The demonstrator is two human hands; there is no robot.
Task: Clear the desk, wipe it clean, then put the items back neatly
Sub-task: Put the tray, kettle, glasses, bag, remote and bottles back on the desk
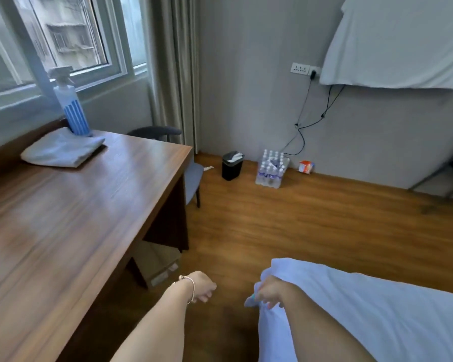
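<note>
Small grey-walled room, wood-plank floor (311, 218), window at far left, beige curtain (173, 69) in the corner. Landmark: long brown wood-grain desk (71, 210) along the left side. On the desk's far end lies a folded pale grey cloth (62, 150), flat; touching its back edge stands an upright clear spray bottle with blue stripes and a white trigger (71, 105), liquid level not readable. Rest of the desktop is bare wood.

Beyond the desk's far corner, a dark-armed chair with a blue seat (191, 176) is tucked in. Right of the desk on the floor by the wall: a small black waste bin (232, 166) with white crumpled paper showing at the top; just beside it a shrink-wrapped pack of water bottles (272, 168), white caps up; then a small orange-and-white packet (306, 167). Under the desk sits a brown cardboard box (157, 265), contents hidden.

Near the desk's front edge, left hand (203, 286) with a thin bracelet hangs loosely curled, holding nothing. Right hand (270, 292) grips a bunched fold of white bedsheet (377, 314), fingers curled round the fabric; something small and teal at the fingertips, cannot tell what.
</note>
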